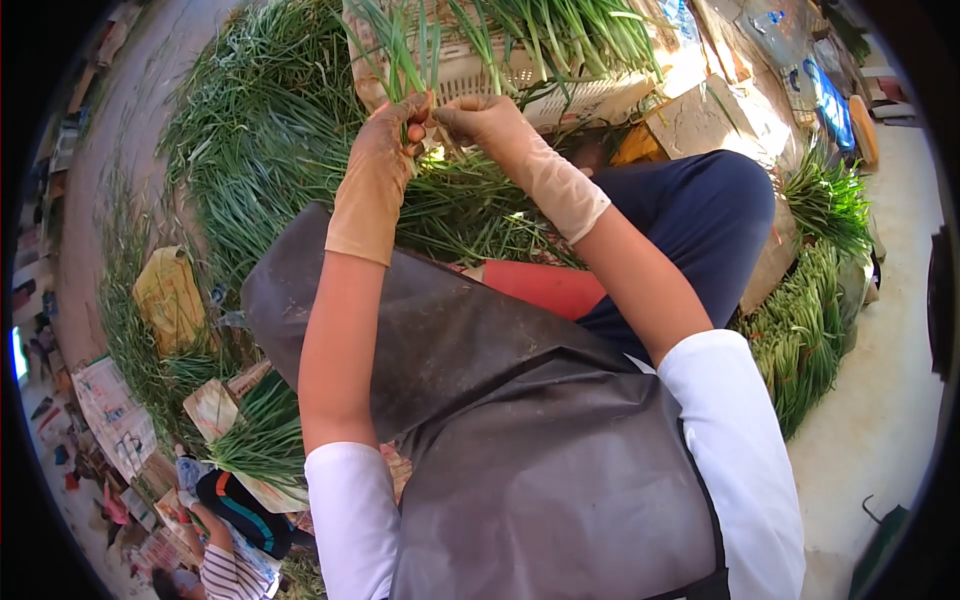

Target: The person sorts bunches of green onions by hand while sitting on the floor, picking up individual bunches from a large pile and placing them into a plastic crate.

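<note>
My left hand (pixel 385 140), in a thin tan glove, closes round a small bunch of long green chives (pixel 397 55) whose leaves stick up past the fingers. My right hand (pixel 490 125), gloved too, is beside it with thumb and fingers pinched together at the bunch's right side. What lies between those fingertips is too small to make out. Just beyond both hands stands a pale slatted plastic crate (pixel 590 105), with more chives (pixel 570 35) laid across its top, their pale ends toward me. Loose green leaves (pixel 440 200) lie heaped below my hands.
A large heap of greens (pixel 260 130) spreads to the left. Stacked bundles (pixel 800 330) lie at the right, by a pale cardboard box (pixel 705 120). My dark apron (pixel 540 480) and bent knee (pixel 690 210) fill the near middle. Another person (pixel 235 555) sits at lower left.
</note>
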Demonstrator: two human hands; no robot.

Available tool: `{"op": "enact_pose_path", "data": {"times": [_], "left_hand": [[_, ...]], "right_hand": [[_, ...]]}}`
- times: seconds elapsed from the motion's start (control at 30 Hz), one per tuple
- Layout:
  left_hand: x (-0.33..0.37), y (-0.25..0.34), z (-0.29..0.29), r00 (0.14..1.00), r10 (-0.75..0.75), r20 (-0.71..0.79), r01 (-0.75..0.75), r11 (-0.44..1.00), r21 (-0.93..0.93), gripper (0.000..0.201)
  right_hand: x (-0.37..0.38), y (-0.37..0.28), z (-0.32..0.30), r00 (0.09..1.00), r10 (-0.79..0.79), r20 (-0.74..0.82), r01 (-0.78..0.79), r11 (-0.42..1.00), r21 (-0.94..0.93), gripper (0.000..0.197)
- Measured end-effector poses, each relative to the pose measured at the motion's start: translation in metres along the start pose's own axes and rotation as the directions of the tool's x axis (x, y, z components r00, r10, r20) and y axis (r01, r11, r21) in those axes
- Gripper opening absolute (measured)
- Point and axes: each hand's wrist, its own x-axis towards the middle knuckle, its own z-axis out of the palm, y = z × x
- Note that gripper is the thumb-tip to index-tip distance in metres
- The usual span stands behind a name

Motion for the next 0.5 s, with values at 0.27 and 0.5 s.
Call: {"op": "enact_pose_path", "data": {"times": [0.27,0.5], "left_hand": [[0.005,0.005,-0.007,0.994,0.025,-0.103,-0.024,1.0,0.004,0.035],[0.014,0.027,-0.012,0.973,0.162,-0.165,-0.171,0.984,-0.042,0.021]], "right_hand": [[0.008,0.008,0.014,0.995,-0.032,-0.097,0.067,0.922,0.382,0.019],[-0.012,0.006,-0.007,0.991,-0.132,-0.024,0.133,0.942,0.309,0.013]]}}
